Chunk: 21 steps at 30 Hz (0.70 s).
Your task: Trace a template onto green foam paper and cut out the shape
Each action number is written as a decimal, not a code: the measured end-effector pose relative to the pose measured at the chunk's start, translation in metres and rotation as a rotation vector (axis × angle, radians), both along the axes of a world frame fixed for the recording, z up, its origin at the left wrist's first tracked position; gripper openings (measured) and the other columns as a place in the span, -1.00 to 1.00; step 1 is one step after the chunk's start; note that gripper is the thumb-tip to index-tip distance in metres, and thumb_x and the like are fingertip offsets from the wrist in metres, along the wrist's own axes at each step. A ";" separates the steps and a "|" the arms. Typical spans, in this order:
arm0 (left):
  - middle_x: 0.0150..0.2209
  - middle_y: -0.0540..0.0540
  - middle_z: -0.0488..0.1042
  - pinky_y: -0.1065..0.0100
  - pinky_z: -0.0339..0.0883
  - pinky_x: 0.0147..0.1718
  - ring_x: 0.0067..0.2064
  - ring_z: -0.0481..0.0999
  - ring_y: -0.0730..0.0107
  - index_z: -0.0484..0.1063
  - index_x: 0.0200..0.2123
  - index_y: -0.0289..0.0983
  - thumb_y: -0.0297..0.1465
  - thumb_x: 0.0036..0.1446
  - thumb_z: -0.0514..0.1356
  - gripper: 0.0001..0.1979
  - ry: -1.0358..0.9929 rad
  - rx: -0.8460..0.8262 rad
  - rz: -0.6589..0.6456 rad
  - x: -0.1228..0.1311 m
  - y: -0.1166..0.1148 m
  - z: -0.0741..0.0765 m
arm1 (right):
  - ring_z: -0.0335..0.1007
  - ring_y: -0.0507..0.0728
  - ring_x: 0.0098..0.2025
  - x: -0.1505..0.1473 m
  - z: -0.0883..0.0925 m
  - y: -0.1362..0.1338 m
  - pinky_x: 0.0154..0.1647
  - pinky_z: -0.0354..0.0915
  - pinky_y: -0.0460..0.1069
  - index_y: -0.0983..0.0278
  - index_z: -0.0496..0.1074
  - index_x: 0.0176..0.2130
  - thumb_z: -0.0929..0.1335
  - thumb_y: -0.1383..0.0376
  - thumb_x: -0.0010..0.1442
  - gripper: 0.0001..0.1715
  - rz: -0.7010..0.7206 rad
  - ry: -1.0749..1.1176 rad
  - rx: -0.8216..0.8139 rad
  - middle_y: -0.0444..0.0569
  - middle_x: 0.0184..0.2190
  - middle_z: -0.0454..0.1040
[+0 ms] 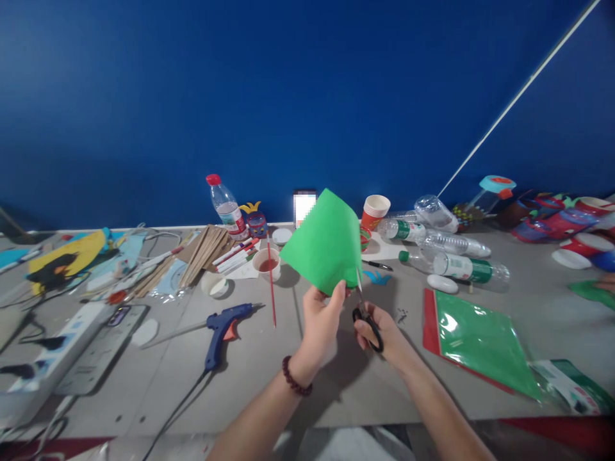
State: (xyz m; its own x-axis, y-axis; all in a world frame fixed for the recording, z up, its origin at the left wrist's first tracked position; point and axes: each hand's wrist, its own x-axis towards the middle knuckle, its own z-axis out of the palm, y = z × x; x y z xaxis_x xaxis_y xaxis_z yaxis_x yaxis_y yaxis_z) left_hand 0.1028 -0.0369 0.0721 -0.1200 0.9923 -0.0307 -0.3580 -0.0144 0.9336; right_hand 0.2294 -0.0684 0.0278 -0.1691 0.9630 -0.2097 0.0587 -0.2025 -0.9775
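My left hand [323,315] pinches the lower edge of a green sheet [327,240], thumb in front, and holds it up above the table. It looks like craft paper or thin foam; I cannot tell which. In my right hand [377,330] is a pair of scissors [369,326] with black handles, fingers in the loops. The blades point upward and meet the sheet's lower right edge. Behind the sheet, a small blue cut-out [377,278] and a black pen [377,265] lie on the table.
A blue glue gun [221,333] with its cord lies at left, near power strips [91,342]. A paintbrush [271,282] rests across a cup [263,261]. Plastic bottles [461,266] and a pack of green and red sheets [485,339] lie right. Part of another person's hand [608,283] shows far right.
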 end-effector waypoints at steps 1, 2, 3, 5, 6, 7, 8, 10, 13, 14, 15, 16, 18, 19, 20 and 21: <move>-0.52 -0.04 0.51 0.43 0.33 -0.43 -0.46 0.45 0.43 0.47 -0.48 -0.32 -0.24 -0.05 0.33 -0.75 -0.008 0.004 0.013 0.000 0.001 0.001 | 0.14 -0.02 -0.71 0.000 0.001 0.002 -0.65 -0.01 -0.11 0.20 0.16 -0.42 0.39 -0.27 -0.10 -0.33 0.008 -0.002 0.002 -0.24 -0.75 0.28; -0.52 -0.03 0.50 0.43 0.33 -0.43 -0.46 0.45 0.43 0.46 -0.48 -0.32 -0.24 -0.04 0.33 -0.76 -0.015 0.009 0.024 0.000 0.002 0.002 | 0.15 -0.02 -0.71 0.001 0.002 0.005 -0.65 0.00 -0.11 0.21 0.16 -0.42 0.40 -0.27 -0.11 -0.32 0.016 -0.002 0.007 -0.24 -0.74 0.29; -0.53 -0.03 0.50 0.43 0.34 -0.42 -0.46 0.45 0.43 0.46 -0.49 -0.32 -0.24 -0.03 0.32 -0.76 -0.020 0.013 0.032 0.000 0.003 0.002 | 0.16 -0.02 -0.70 0.000 0.004 0.007 -0.65 0.01 -0.11 0.21 0.17 -0.41 0.40 -0.29 -0.12 -0.31 0.025 -0.001 0.014 -0.24 -0.73 0.30; -0.54 -0.03 0.50 0.42 0.35 -0.42 -0.46 0.45 0.43 0.45 -0.51 -0.31 -0.23 -0.03 0.33 -0.74 -0.018 0.015 0.041 -0.001 0.004 0.003 | 0.16 -0.02 -0.69 -0.003 0.006 0.011 -0.65 0.03 -0.11 0.22 0.18 -0.39 0.40 -0.31 -0.14 -0.27 0.043 0.017 0.021 -0.23 -0.70 0.31; -0.54 -0.04 0.51 0.42 0.35 -0.41 -0.46 0.46 0.42 0.45 -0.51 -0.31 -0.22 -0.04 0.33 -0.73 -0.014 0.013 0.044 -0.001 0.005 0.002 | 0.16 -0.03 -0.68 -0.005 0.006 0.013 -0.65 0.04 -0.11 0.22 0.18 -0.37 0.40 -0.33 -0.16 -0.25 0.049 0.035 0.019 -0.24 -0.69 0.30; -0.53 -0.04 0.51 0.41 0.36 -0.41 -0.46 0.47 0.41 0.45 -0.51 -0.31 -0.21 -0.05 0.34 -0.73 -0.011 0.011 0.050 -0.002 0.005 0.001 | 0.14 -0.03 -0.68 -0.007 0.007 0.014 -0.66 0.05 -0.12 0.22 0.18 -0.36 0.40 -0.34 -0.17 -0.23 0.057 0.060 0.013 -0.25 -0.68 0.29; -0.53 -0.05 0.52 0.40 0.36 -0.40 -0.46 0.47 0.40 0.45 -0.51 -0.31 -0.20 -0.06 0.35 -0.72 -0.008 0.009 0.059 -0.003 0.005 0.000 | 0.12 -0.04 -0.68 -0.010 0.007 0.015 -0.67 0.05 -0.12 0.22 0.18 -0.35 0.39 -0.35 -0.18 -0.21 0.065 0.087 0.007 -0.26 -0.67 0.27; -0.51 -0.05 0.53 0.39 0.38 -0.39 -0.45 0.48 0.38 0.45 -0.50 -0.30 -0.18 -0.08 0.35 -0.70 -0.002 0.002 0.077 -0.004 0.005 -0.004 | 0.08 -0.05 -0.68 -0.015 0.008 0.015 -0.68 0.03 -0.12 0.22 0.18 -0.34 0.39 -0.36 -0.17 -0.21 0.079 0.128 0.002 -0.26 -0.66 0.25; -0.51 -0.06 0.53 0.38 0.39 -0.37 -0.44 0.50 0.37 0.44 -0.52 -0.30 -0.17 -0.09 0.36 -0.70 0.007 -0.022 0.086 -0.004 0.005 -0.012 | 0.06 -0.04 -0.68 -0.022 0.009 0.015 -0.68 -0.01 -0.11 0.21 0.19 -0.34 0.37 -0.36 -0.15 -0.22 0.076 0.145 0.005 -0.24 -0.65 0.25; -0.51 -0.06 0.53 0.38 0.39 -0.37 -0.44 0.50 0.36 0.44 -0.52 -0.30 -0.18 -0.09 0.36 -0.70 0.007 -0.029 0.085 -0.004 0.005 -0.014 | 0.06 -0.04 -0.68 -0.023 0.010 0.015 -0.69 -0.02 -0.11 0.21 0.19 -0.35 0.37 -0.37 -0.15 -0.23 0.074 0.145 0.006 -0.24 -0.66 0.24; -0.51 -0.07 0.53 0.38 0.39 -0.37 -0.44 0.50 0.36 0.45 -0.51 -0.31 -0.19 -0.08 0.36 -0.71 0.005 -0.033 0.082 -0.003 0.005 -0.017 | 0.05 -0.04 -0.68 -0.024 0.010 0.015 -0.69 -0.02 -0.11 0.20 0.20 -0.36 0.37 -0.37 -0.16 -0.23 0.075 0.142 0.007 -0.24 -0.66 0.23; -0.50 -0.08 0.54 0.38 0.40 -0.36 -0.43 0.51 0.36 0.46 -0.50 -0.31 -0.20 -0.08 0.35 -0.71 0.000 -0.035 0.078 -0.003 0.005 -0.019 | 0.04 -0.04 -0.69 -0.025 0.010 0.015 -0.70 -0.03 -0.10 0.20 0.20 -0.38 0.36 -0.38 -0.17 -0.23 0.077 0.141 0.009 -0.24 -0.67 0.22; -0.48 -0.09 0.55 0.37 0.40 -0.35 -0.42 0.51 0.35 0.47 -0.46 -0.32 -0.21 -0.08 0.36 -0.72 -0.016 -0.040 0.071 -0.003 0.005 -0.021 | 0.02 -0.04 -0.70 -0.025 0.008 0.016 -0.71 -0.05 -0.10 0.19 0.19 -0.40 0.36 -0.39 -0.20 -0.22 0.078 0.136 0.013 -0.24 -0.68 0.21; -0.47 -0.09 0.56 0.37 0.40 -0.35 -0.42 0.52 0.35 0.48 -0.45 -0.32 -0.21 -0.08 0.36 -0.72 -0.026 -0.043 0.069 -0.002 0.005 -0.023 | 0.01 -0.04 -0.70 -0.025 0.007 0.016 -0.71 -0.05 -0.10 0.19 0.20 -0.40 0.36 -0.39 -0.20 -0.22 0.076 0.133 0.014 -0.24 -0.68 0.21; -0.46 -0.09 0.57 0.37 0.39 -0.35 -0.42 0.52 0.35 0.49 -0.44 -0.32 -0.22 -0.09 0.37 -0.73 -0.034 -0.049 0.068 -0.002 0.005 -0.024 | 0.01 -0.04 -0.70 -0.024 0.006 0.016 -0.71 -0.05 -0.10 0.19 0.20 -0.39 0.36 -0.38 -0.18 -0.23 0.069 0.131 0.011 -0.24 -0.67 0.21; -0.45 -0.08 0.57 0.37 0.39 -0.35 -0.42 0.52 0.36 0.49 -0.43 -0.32 -0.23 -0.10 0.37 -0.73 -0.040 -0.054 0.068 -0.001 0.005 -0.025 | 0.02 -0.04 -0.70 -0.024 0.004 0.016 -0.71 -0.05 -0.10 0.20 0.20 -0.38 0.36 -0.37 -0.16 -0.24 0.061 0.128 0.005 -0.23 -0.67 0.21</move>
